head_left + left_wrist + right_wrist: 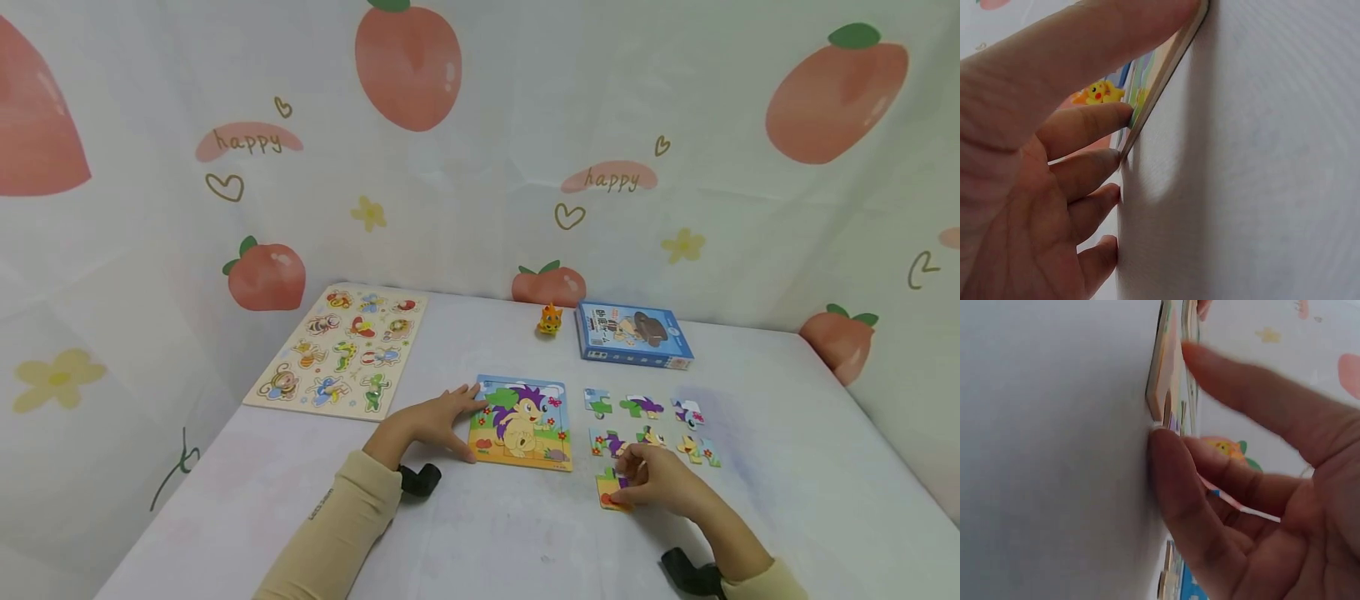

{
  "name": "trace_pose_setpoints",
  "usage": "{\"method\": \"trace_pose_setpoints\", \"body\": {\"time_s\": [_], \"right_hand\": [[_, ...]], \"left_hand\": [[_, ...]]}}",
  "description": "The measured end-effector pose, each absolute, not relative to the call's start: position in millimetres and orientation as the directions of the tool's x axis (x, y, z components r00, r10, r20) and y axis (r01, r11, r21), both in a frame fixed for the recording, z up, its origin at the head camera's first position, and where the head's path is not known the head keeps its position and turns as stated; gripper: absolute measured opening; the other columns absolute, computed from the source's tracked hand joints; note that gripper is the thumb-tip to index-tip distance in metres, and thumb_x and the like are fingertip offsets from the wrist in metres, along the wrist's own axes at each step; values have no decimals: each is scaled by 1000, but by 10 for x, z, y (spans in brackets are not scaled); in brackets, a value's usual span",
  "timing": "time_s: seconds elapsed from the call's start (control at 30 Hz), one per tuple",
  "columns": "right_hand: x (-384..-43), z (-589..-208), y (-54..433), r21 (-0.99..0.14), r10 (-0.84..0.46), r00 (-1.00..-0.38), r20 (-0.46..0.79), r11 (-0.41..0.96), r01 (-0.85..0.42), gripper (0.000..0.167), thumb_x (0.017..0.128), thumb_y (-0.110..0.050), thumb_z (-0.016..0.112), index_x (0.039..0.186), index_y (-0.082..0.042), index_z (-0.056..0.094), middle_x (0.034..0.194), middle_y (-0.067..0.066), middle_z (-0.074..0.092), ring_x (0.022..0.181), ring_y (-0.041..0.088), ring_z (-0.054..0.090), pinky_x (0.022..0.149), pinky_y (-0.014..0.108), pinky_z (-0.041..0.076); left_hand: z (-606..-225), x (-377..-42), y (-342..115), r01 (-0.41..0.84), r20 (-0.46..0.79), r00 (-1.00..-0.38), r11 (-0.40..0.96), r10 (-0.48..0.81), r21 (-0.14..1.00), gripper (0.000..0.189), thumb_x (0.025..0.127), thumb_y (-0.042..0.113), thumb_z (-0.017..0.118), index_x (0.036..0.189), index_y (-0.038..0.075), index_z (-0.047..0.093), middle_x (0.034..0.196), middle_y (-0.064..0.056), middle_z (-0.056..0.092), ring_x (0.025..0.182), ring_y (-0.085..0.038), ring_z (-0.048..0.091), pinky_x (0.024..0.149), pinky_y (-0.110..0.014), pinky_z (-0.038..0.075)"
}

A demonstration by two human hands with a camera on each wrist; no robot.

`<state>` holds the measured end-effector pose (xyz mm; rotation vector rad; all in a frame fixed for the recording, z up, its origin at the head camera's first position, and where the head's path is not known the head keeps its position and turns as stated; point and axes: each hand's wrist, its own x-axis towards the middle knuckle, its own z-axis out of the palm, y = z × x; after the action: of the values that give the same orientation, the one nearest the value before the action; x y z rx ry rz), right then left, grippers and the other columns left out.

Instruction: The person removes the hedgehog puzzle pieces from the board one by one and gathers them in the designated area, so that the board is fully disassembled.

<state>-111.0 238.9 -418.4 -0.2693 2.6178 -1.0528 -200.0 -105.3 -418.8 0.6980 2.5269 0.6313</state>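
A square puzzle board (521,421) with a purple-spined hedgehog picture lies on the table. My left hand (438,421) spreads along its left side, the thumb at the lower left corner and the fingertips near the upper left edge. To the right, several loose puzzle pieces (651,407) lie in rows. My right hand (663,483) is at the lower left corner piece (606,494), which has a red apple on it. In the right wrist view, the thumb is over that piece (1165,369), and a bent finger (1175,469) meets its end at the table; no firm pinch shows.
A wooden insect puzzle board (337,354) lies at the back left. Behind the hedgehog board stands a small orange-yellow toy figure (550,320), beside a blue game box (633,335). A fruit-printed cloth (480,183) hangs behind the white table (480,533).
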Motion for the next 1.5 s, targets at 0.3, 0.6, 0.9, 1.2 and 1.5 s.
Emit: {"method": "trace_pose_setpoints", "body": {"time_s": [0.3, 0.6, 0.9, 1.2, 1.5], "right_hand": [[-1065, -4165, 2385, -681, -342, -915, -216, 724, -110, 42, 66, -23, 84, 89, -4, 55, 79, 3, 51, 69, 16, 46, 55, 21, 42], [-1034, -4162, 2358, -667, -329, -920, -215, 737, -108, 41, 66, -22, 84, 88, -4, 55, 76, 3, 50, 68, 16, 46, 55, 20, 42], [-1079, -4090, 2426, -655, -336, -917, -213, 746, -121, 41, 69, -27, 81, 90, -3, 55, 71, 2, 51, 61, 12, 46, 50, 21, 41], [-1356, -3938, 2254, -705, -383, -911, -155, 689, -169, 40, 75, -25, 77, 96, 2, 57, 75, 3, 54, 62, 13, 50, 52, 24, 48], [-1629, -3863, 1888, -721, -363, -921, -144, 676, -154, 40, 76, -23, 76, 105, 1, 62, 89, 8, 59, 74, 16, 52, 58, 27, 47]], "left_hand": [[-4173, -1990, -1044, 360, -284, -776, 766, 563, 532, 86, 70, 37, 80, 143, 23, 38, 158, -1, 12, 144, -37, 7, 114, -56, 15], [-4166, -1985, -1051, 360, -287, -775, 766, 563, 532, 86, 70, 37, 80, 144, 24, 38, 158, 0, 12, 144, -36, 7, 114, -55, 15], [-4177, -1993, -1034, 360, -297, -771, 770, 564, 527, 86, 70, 38, 80, 143, 24, 38, 158, 0, 11, 144, -37, 7, 114, -57, 15], [-4186, -1992, -1051, 355, -289, -776, 767, 560, 534, 86, 70, 37, 80, 144, 23, 38, 158, -1, 11, 145, -36, 6, 115, -55, 14], [-4163, -1984, -1043, 359, -289, -776, 769, 560, 529, 85, 71, 37, 80, 144, 24, 37, 158, 0, 11, 144, -37, 7, 114, -56, 15]]}}
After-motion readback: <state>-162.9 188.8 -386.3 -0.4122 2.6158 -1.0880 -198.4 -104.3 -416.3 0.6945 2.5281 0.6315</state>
